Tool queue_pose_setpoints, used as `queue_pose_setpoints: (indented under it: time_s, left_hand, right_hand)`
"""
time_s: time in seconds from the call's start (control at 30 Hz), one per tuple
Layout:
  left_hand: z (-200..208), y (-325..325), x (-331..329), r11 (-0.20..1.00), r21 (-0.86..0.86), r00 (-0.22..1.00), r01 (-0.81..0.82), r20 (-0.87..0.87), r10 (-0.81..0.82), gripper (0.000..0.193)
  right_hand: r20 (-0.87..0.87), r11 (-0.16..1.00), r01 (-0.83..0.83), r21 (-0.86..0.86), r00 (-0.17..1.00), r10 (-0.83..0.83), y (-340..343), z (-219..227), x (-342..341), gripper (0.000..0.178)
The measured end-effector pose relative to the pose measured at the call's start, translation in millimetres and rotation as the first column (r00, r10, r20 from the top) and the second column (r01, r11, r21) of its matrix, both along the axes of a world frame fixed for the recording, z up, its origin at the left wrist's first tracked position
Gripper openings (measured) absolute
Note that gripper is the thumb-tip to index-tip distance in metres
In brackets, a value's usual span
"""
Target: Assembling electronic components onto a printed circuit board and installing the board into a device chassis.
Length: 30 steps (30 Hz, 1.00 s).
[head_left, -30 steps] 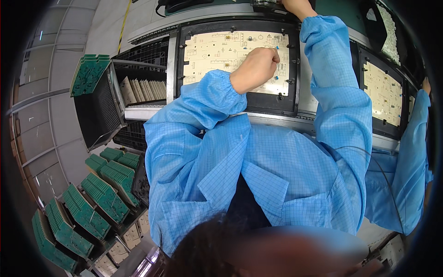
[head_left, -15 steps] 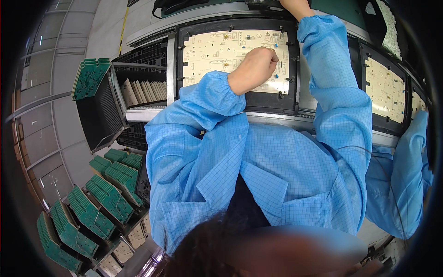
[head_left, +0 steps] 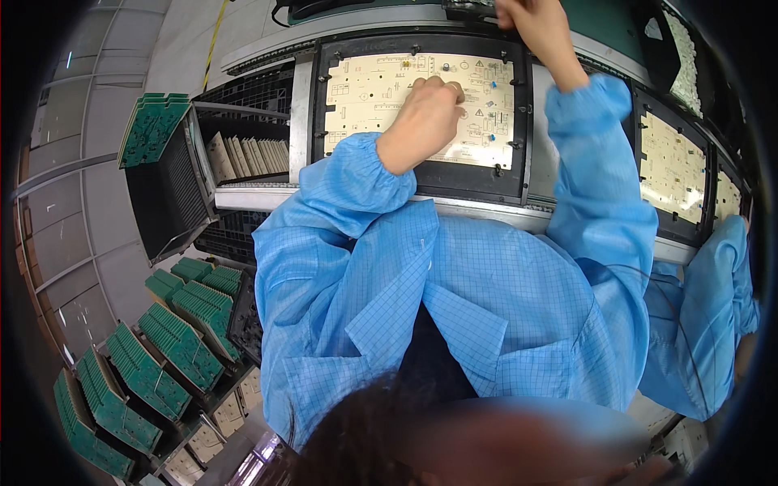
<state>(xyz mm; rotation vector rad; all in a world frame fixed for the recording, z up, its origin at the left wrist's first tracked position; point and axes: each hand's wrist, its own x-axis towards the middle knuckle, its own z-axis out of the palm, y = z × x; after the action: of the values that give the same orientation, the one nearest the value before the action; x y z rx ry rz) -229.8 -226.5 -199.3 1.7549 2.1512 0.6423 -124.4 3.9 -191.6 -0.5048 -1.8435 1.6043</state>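
A cream circuit board (head_left: 369, 105) lies in a black frame (head_left: 454, 180) in front of me, with printed marks and a few small blue and yellow parts. Over the middle of the board is my left hand (head_left: 423, 117), its fingers curled together. Whatever its fingertips hold, if anything, is hidden. Farther away and to the right, my right hand (head_left: 545, 34) is at the top edge of the picture, beside a black container (head_left: 468, 10). Its fingers are bent together and partly cut off; I cannot make out anything in them.
More framed cream boards (head_left: 671, 170) stand along the rail to the right, near another person's blue sleeve (head_left: 701, 324). On the left, a black rack (head_left: 166, 198) holds upright boards (head_left: 247, 155). Rows of green circuit boards (head_left: 178, 344) stand at the lower left. White pieces (head_left: 685, 69) fill a bin at the far right.
My left hand has shifted left over the board, its fingers still curled. My right hand has come slightly nearer and to the right, so more of it shows. The view has shifted a little.
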Motion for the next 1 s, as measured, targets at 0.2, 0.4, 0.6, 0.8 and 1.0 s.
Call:
queue_pose_setpoints:
  time_s: [0.2,0.4,0.6,0.8,1.0]
  left_hand:
    - [-14.9,-2.7,0.4,1.0,0.012,0.999,0.016,0.048,-0.017,0.014]
    - [-14.8,-4.7,-0.2,0.999,0.053,0.996,-0.002,0.094,-0.003,0.009]
    - [-8.5,-10.3,-7.6,0.982,0.171,0.976,-0.082,0.211,0.045,0.01]
    - [-8.4,-11.6,-10.7,0.978,0.19,0.957,-0.091,0.288,0.033,0.012]
    - [-6.6,-12.5,-8.7,0.981,0.168,0.945,-0.099,0.323,0.04,0.015]
  right_hand:
    - [0.519,0.994,-0.034,0.107,0.855,-0.027,-78.7,-17.0,53.0,0.015]
    - [0.583,0.988,0.025,0.154,0.805,-0.111,-107.0,-26.6,61.6,0.015]
    - [0.614,0.988,0.094,0.125,0.775,-0.151,-110.4,-29.3,56.8,0.017]
    - [0.63,0.988,0.066,0.137,0.764,-0.138,-107.4,-31.8,56.6,0.014]
    - [0.609,0.951,0.046,0.305,0.758,-0.233,-115.3,-28.9,53.9,0.012]
